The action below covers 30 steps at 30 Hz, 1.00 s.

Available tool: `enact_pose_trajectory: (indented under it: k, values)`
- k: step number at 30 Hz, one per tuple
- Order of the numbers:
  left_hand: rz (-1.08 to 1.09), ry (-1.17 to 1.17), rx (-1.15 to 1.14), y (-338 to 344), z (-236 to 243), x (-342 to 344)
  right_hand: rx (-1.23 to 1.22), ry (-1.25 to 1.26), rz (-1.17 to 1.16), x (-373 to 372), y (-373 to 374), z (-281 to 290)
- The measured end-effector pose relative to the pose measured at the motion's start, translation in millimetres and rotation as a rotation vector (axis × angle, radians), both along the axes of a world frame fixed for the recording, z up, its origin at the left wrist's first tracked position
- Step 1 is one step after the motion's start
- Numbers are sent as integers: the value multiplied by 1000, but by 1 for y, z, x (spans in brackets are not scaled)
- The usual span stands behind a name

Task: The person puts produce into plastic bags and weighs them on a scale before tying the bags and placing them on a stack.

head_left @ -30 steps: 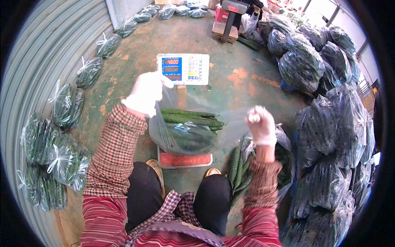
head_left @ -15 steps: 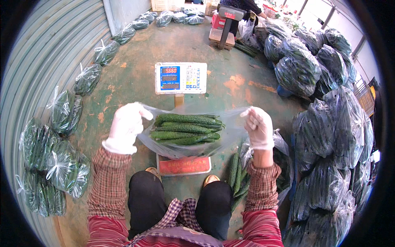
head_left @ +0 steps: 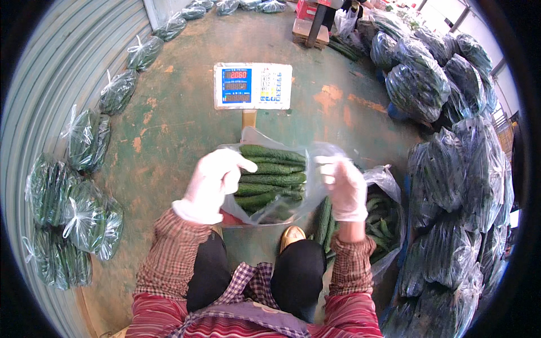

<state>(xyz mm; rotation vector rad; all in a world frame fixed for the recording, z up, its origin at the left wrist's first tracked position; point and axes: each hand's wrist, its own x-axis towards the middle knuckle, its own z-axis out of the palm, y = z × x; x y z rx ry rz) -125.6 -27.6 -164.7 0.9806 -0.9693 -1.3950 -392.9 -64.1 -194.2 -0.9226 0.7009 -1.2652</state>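
Observation:
Several green cucumbers [head_left: 273, 180] lie side by side in a clear plastic bag [head_left: 256, 138], over the scale's platform, which is mostly hidden. White gloves cover both hands. At the bag's left side, my left hand [head_left: 208, 183] has its fingers curled on the plastic, index finger over the cucumber ends. My right hand [head_left: 345, 188] pinches the bag's plastic on the right, slightly blurred. Beyond the bag stands the scale's white display [head_left: 252, 85] on a post, its red digits lit.
By my right leg are loose cucumbers [head_left: 322, 225] and an open bag of cucumbers [head_left: 389, 222]. Filled, tied bags [head_left: 93, 217] line the shutter wall on the left. Large stacked bags [head_left: 445, 208] fill the right side. Another scale [head_left: 310, 34] stands at the back.
Both hands have come closer together, my left moving right and toward the cucumbers. The stretched bag has gone slack and bunched around them. The reading on the display has changed.

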Motion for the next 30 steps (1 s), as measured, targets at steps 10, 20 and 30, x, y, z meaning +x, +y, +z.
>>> enact_pose_trajectory:
  k: [10,20,30]
  values:
    - [-418,144,-5,-41,-25,-18,-525,516,331,60,-29,-3]
    - [-191,197,257,24,-7,59,-432,2019,-565,-47,-9,-21]
    - [22,193,232,32,-3,44,-613,1552,872,51,1,-175]
